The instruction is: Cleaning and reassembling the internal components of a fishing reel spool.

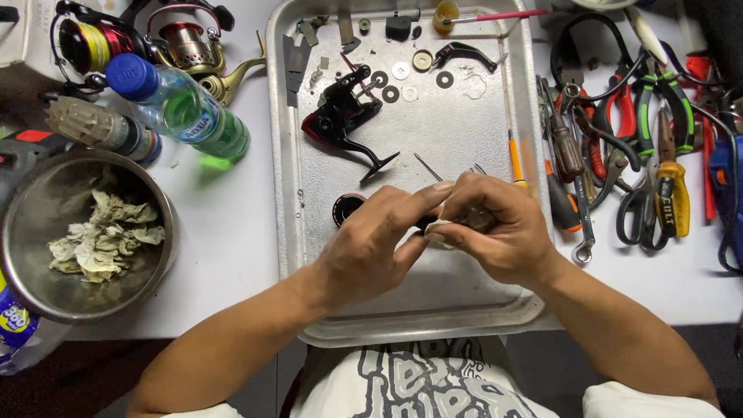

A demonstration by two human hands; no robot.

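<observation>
Left hand (pixel 371 248) and right hand (pixel 495 228) together, fingers pinched on a small pale part (pixel 439 232) above the metal tray (pixel 464 310).

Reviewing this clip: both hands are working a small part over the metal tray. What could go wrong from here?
1. The small part in pale tissue, pinched between the left hand and right hand, could slip into the silver metal tray.
2. The loose round washers near the black and red fishing reel body might scatter if the tray is bumped.
</observation>
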